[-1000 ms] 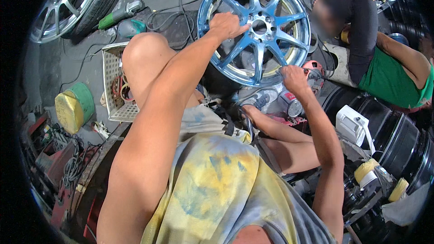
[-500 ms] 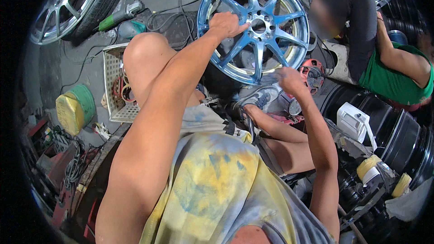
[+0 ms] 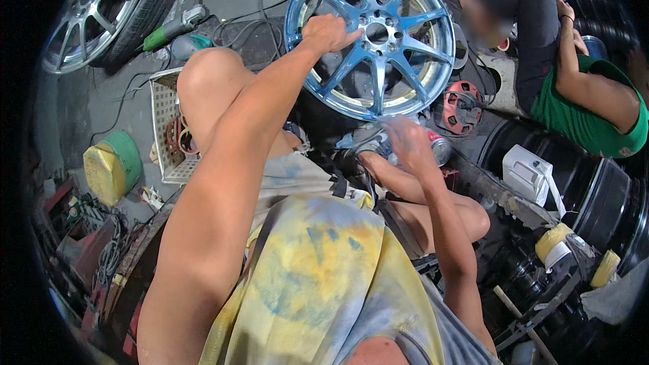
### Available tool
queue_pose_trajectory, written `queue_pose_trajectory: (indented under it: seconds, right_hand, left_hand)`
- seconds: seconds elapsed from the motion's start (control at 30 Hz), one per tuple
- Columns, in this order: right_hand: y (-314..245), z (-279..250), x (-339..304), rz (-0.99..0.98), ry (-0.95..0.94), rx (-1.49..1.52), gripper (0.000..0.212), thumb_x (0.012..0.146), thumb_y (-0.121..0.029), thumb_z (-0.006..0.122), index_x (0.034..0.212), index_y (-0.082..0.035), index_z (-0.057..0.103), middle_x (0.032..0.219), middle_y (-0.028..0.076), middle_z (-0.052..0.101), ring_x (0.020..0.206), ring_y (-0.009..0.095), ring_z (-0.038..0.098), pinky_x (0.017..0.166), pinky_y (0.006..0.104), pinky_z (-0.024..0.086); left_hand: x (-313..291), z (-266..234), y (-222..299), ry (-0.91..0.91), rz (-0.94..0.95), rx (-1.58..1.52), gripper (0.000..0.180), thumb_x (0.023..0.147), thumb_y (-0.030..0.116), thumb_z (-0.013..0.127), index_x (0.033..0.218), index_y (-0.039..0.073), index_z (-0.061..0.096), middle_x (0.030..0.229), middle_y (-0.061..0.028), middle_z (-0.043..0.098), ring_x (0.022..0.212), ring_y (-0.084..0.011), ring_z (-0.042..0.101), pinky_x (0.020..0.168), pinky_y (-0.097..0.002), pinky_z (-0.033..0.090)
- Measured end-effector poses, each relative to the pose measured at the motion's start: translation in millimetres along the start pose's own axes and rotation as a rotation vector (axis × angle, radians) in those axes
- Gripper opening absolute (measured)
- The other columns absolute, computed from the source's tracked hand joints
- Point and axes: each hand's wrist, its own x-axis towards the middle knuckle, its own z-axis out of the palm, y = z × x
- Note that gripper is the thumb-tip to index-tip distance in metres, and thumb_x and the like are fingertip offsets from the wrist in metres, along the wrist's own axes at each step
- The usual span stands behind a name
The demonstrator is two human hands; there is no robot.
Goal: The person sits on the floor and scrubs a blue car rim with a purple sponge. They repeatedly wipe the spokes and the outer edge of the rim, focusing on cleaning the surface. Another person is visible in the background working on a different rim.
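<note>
A blue, shiny multi-spoke wheel rim [image 3: 380, 89] stands in front of me, its bare silver hub [image 3: 380, 32] facing up toward me. My left hand [image 3: 326, 32] is closed over a spoke on the left side, one finger stretched toward the hub. Just below the rim's near edge is my right hand [image 3: 410, 140], smeared by motion; whether its fingers hold anything cannot be made out. Beside that hand, a can [image 3: 441, 150] with red on it sits on its right. Behind the wrist, my shoe [image 3: 368, 143] shows in part.
A white perforated basket [image 3: 165, 162] with tape rolls stands left of my knee. Beyond lie a green angle grinder [image 3: 169, 30] and a tyre with a silver wheel [image 3: 91, 10]. At right are a red cable reel [image 3: 462, 108], black wheels [image 3: 574, 176] and a seated person in green [image 3: 588, 105].
My right hand has moved left and slightly toward me, off the rim's lower right edge. My left hand keeps its place on the spoke. The whole view has shifted a little.
</note>
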Motion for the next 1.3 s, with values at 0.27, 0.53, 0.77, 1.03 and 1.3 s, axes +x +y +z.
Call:
queue_pose_trajectory:
  seconds: [0.27,0.53,0.77,1.03,1.3]
  right_hand:
    - [-27.3,46.5,12.9,0.103,0.119,-0.112,0.013,0.089,-0.004,0.060,0.100,0.002,0.063,0.093,0.024,0.062,0.082,0.044,0.065,0.067,0.0517,0.052]
    - [-15.6,-7.0,-1.3,0.053,-0.139,0.051,0.023,0.089,-0.019,0.066,0.085,0.003,0.070,0.084,0.026,0.068,0.082,0.046,0.066,0.078,0.0525,0.052]
    - [76.4,87.0,-31.7,0.378,-0.137,-0.155,0.024,0.087,-0.020,0.065,0.095,0.001,0.075,0.127,0.030,0.063,0.108,0.046,0.065,0.090,0.0518,0.054]
    - [103.4,167.0,-18.3,0.479,0.008,-0.052,0.037,0.083,-0.025,0.073,0.110,0.001,0.073,0.144,0.032,0.051,0.125,0.045,0.056,0.105,0.0481,0.049]
    - [106.4,156.3,-2.1,0.642,0.129,-0.028,0.031,0.090,-0.025,0.067,0.105,0.001,0.074,0.144,0.030,0.049,0.128,0.044,0.053,0.108,0.0465,0.047]
  left_hand:
    - [-3.8,-9.5,9.2,-0.104,-0.082,0.040,0.078,0.093,0.072,0.046,0.107,0.002,0.077,0.109,-0.0212,0.074,0.103,-0.0383,0.071,0.090,-0.0469,0.056]
    - [-7.1,-10.7,9.7,-0.094,-0.089,0.032,0.078,0.094,0.072,0.046,0.109,0.002,0.077,0.112,-0.0216,0.073,0.104,-0.0388,0.071,0.091,-0.0471,0.056]
    - [-7.4,-8.5,12.9,-0.053,-0.068,0.026,0.082,0.094,0.073,0.044,0.111,-0.001,0.074,0.113,-0.0255,0.072,0.108,-0.0416,0.069,0.094,-0.0498,0.054]
    - [-37.9,8.7,35.5,0.038,0.071,0.195,0.073,0.097,0.054,0.057,0.130,-0.010,0.055,0.137,-0.0303,0.055,0.128,-0.0460,0.054,0.103,-0.0543,0.047]
    - [-122.3,1.7,75.8,-0.263,0.189,0.487,0.060,0.094,0.047,0.066,0.118,-0.007,0.067,0.132,-0.0293,0.055,0.121,-0.0420,0.059,0.098,-0.0469,0.053]
